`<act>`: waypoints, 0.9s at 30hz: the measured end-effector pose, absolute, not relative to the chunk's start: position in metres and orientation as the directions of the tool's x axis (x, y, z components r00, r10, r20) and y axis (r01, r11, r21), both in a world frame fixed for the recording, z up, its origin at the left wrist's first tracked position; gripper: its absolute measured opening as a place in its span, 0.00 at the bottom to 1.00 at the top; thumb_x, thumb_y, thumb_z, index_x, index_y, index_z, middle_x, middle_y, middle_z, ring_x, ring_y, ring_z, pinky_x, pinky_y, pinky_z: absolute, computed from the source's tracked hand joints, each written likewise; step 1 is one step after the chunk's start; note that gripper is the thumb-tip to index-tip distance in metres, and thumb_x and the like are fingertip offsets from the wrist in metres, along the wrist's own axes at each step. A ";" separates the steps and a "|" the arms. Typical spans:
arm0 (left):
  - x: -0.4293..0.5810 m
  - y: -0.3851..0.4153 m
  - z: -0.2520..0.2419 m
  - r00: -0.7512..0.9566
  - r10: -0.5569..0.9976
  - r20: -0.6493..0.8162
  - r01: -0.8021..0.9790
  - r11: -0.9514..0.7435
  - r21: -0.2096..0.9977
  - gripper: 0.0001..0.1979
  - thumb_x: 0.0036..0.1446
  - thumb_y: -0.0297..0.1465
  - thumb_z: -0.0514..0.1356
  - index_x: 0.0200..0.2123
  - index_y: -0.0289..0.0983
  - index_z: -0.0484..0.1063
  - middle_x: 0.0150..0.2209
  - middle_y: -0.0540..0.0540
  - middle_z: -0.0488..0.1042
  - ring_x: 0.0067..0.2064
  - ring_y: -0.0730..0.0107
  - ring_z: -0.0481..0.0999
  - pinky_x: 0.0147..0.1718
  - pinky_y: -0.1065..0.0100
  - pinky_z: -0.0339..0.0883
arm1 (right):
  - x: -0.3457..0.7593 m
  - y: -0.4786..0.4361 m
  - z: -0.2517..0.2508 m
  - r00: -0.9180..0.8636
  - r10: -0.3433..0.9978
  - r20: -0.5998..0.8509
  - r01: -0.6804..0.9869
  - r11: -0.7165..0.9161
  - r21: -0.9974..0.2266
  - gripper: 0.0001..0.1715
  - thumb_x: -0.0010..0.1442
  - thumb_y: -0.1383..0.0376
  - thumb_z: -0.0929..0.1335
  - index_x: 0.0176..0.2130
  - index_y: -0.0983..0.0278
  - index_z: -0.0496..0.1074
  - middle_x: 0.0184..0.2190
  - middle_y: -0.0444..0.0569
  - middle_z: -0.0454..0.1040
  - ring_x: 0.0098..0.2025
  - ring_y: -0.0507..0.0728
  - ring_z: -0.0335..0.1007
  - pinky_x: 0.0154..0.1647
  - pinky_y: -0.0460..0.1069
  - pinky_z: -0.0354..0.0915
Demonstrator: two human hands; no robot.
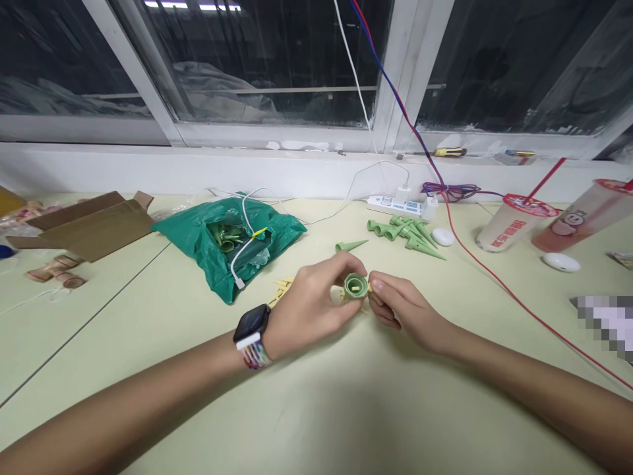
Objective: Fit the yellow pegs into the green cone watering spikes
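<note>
My left hand (316,297), with a watch on its wrist, is wrapped round a green plastic watering spike (356,285). The spike's round open end faces up toward me, and a bit of yellow shows inside. My right hand (403,303) is closed in a pinch against the spike's right side, on a small yellow plastic piece (369,288) that is mostly hidden by the fingertips. Beside my left hand lies a pile of similar yellow pieces (281,289), partly covered by it. One loose green spike (352,245) rests just beyond my hands.
Several green spikes (408,232) lie in a group near a power strip (395,206). A green plastic bag (192,231) holds more spikes. A cardboard box (99,227) and wooden toy (57,270) are left; drink cups (514,221) and a red cable (494,272) are right.
</note>
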State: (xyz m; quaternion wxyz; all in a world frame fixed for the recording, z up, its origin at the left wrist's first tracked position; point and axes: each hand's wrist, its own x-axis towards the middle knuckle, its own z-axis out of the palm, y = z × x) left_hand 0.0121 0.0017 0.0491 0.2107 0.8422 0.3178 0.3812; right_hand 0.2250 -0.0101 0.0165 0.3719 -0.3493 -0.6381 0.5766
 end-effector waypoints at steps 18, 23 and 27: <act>0.018 0.018 0.052 0.468 0.881 -0.073 -0.025 0.095 0.995 0.17 0.47 0.32 0.78 0.26 0.34 0.72 0.29 0.44 0.82 0.33 0.67 0.82 0.36 0.68 0.76 | 0.229 -0.008 0.020 -0.360 0.906 0.222 0.177 0.300 -0.938 0.23 0.77 0.50 0.60 0.33 0.60 0.59 0.23 0.38 0.58 0.24 0.50 0.51 0.27 0.48 0.51; 0.021 0.014 0.046 0.402 0.915 -0.031 0.012 0.029 1.000 0.17 0.47 0.33 0.78 0.25 0.34 0.72 0.28 0.46 0.81 0.33 0.67 0.81 0.34 0.69 0.74 | 0.230 -0.008 0.021 -0.370 0.890 0.266 0.245 0.370 -0.896 0.24 0.78 0.51 0.58 0.32 0.60 0.58 0.24 0.39 0.58 0.26 0.50 0.51 0.29 0.49 0.51; 0.023 0.010 0.048 0.344 0.938 0.026 0.063 -0.051 0.997 0.19 0.46 0.32 0.78 0.22 0.35 0.69 0.23 0.51 0.75 0.28 0.73 0.75 0.27 0.72 0.66 | 0.230 -0.009 0.023 -0.387 0.892 0.233 0.217 0.333 -0.918 0.24 0.78 0.50 0.58 0.32 0.60 0.57 0.24 0.38 0.57 0.26 0.50 0.50 0.28 0.49 0.50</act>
